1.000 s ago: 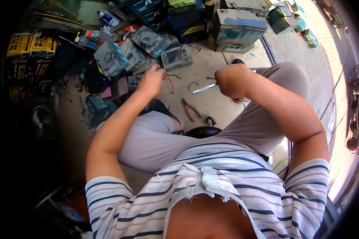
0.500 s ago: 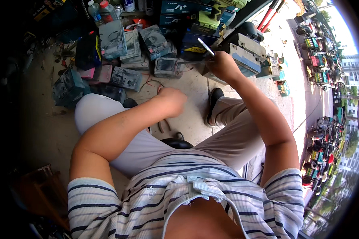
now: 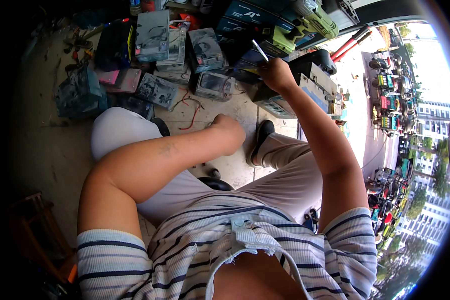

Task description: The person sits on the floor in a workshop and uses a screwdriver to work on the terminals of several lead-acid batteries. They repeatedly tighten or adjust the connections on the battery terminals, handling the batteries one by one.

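Observation:
My right hand [image 3: 276, 75] is closed round a slim white stick-like tool [image 3: 259, 50], whose far end sticks up past my fingers; the rest is hidden in my grip. It hovers beside the boxy grey battery packs [image 3: 312, 95]. My left hand [image 3: 228, 134] is curled into a fist above the floor between my knees, and its fingers face away, so I cannot make out what they hold. Just beyond it lie loose red and dark wires [image 3: 196, 114]. A dusty battery [image 3: 214, 85] sits on the floor past the wires.
Several dusty batteries [image 3: 152, 37] are stacked ahead and to the left. Dark cartons [image 3: 240, 25] stand behind, with a green cordless drill [image 3: 312, 22] near them. Red-handled cutters [image 3: 350, 45] lean at the right, by the open street with parked scooters [image 3: 387, 102].
My view has shifted and tilted. The left hand has moved slightly right and nearer me, away from the wires. My right hand still holds the white tool near the grey packs.

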Demonstrator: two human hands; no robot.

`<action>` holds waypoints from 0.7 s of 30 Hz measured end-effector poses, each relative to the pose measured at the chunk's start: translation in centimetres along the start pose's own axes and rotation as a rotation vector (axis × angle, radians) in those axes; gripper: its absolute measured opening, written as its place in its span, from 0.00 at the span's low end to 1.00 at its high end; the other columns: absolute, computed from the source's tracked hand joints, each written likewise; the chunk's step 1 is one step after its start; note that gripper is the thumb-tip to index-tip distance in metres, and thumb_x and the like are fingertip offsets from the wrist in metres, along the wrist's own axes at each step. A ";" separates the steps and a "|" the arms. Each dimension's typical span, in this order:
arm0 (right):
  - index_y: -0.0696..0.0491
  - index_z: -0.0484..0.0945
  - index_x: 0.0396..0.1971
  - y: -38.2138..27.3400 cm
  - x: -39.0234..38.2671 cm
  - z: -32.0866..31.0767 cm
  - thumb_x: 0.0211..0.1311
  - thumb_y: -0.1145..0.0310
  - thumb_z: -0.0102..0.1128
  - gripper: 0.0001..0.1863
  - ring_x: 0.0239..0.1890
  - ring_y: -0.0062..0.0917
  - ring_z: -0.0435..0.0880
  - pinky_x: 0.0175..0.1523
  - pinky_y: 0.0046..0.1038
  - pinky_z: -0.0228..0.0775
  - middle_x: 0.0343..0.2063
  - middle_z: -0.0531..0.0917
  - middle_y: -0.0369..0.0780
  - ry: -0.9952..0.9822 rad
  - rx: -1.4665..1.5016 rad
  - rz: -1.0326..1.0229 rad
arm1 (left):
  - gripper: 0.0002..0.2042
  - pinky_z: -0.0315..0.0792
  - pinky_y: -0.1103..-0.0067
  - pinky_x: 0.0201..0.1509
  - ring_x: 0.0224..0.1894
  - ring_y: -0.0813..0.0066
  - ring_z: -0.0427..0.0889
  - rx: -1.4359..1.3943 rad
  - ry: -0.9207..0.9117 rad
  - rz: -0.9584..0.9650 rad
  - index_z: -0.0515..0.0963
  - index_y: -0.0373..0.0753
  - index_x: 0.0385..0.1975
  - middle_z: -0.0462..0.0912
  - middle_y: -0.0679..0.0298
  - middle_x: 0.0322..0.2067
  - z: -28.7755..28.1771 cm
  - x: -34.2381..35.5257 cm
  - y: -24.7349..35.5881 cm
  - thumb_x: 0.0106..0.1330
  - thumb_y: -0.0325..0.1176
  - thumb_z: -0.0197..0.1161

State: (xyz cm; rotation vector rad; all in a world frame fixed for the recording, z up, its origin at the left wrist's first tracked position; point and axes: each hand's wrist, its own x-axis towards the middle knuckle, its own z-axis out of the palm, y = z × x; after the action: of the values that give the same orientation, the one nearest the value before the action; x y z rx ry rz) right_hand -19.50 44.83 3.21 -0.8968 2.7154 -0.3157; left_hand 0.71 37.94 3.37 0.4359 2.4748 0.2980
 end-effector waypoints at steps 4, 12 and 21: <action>0.61 0.78 0.24 -0.7 0.5 -0.1 0.53 0.63 0.49 0.15 0.33 0.48 0.77 0.41 0.39 0.70 0.26 0.78 0.54 0.015 -0.034 -0.003 | 0.11 0.74 0.70 0.39 0.40 0.64 0.80 -0.018 -0.024 0.005 0.78 0.39 0.36 0.80 0.58 0.37 -0.3 -0.3 0.2 0.53 0.30 0.55; 0.60 0.78 0.25 -0.1 1.5 0.4 0.53 0.63 0.49 0.15 0.34 0.48 0.77 0.41 0.40 0.70 0.27 0.78 0.54 0.026 -0.010 -0.032 | 0.11 0.73 0.70 0.41 0.41 0.64 0.80 -0.026 0.002 0.017 0.78 0.39 0.36 0.79 0.57 0.38 0.6 -0.2 0.3 0.54 0.30 0.55; 0.57 0.80 0.26 -2.0 4.8 -0.9 0.50 0.68 0.48 0.12 0.33 0.40 0.81 0.39 0.33 0.73 0.30 0.80 0.49 -0.196 -0.536 -0.314 | 0.12 0.73 0.69 0.41 0.42 0.64 0.79 -0.107 -0.044 -0.012 0.78 0.39 0.37 0.80 0.58 0.39 0.9 1.5 -0.3 0.54 0.35 0.56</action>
State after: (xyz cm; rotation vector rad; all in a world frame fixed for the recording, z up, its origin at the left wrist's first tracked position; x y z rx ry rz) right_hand -22.43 40.46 3.78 -1.4115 2.5022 0.4468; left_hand 0.04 38.35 1.81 0.3782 2.4050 0.4093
